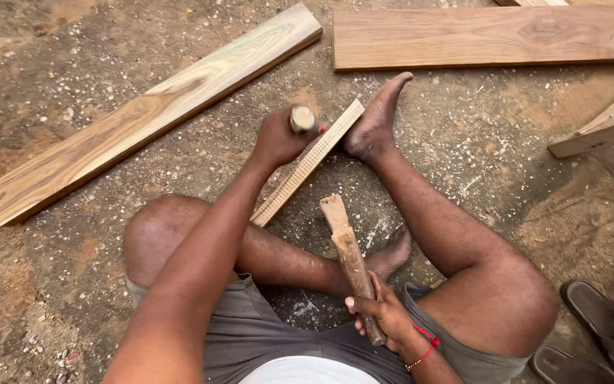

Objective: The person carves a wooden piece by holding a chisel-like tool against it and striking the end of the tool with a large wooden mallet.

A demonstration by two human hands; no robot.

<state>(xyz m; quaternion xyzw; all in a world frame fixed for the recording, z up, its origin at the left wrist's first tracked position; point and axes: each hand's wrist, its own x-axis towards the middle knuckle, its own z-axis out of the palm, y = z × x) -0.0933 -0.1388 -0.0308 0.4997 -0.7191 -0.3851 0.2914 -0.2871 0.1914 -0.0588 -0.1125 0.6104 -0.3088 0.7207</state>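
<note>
My left hand (pixel 278 136) is closed around a chisel handle (pixel 302 119), whose round butt end faces up, set against a narrow wooden strip (pixel 305 165) marked with a row of small notches. My right foot (pixel 376 117) presses on the far end of that strip. My right hand (pixel 384 313) grips a rough wooden mallet stick (pixel 347 254) near my lap, its head raised toward the strip. I sit on the ground with my legs folded.
A long pale plank (pixel 151 110) lies diagonally on the sawdust-covered ground at the left. A wider brown board (pixel 488 35) lies at the top right. Timber pieces (pixel 605 128) stick in from the right edge. Dark sandals (pixel 598 334) sit at the bottom right.
</note>
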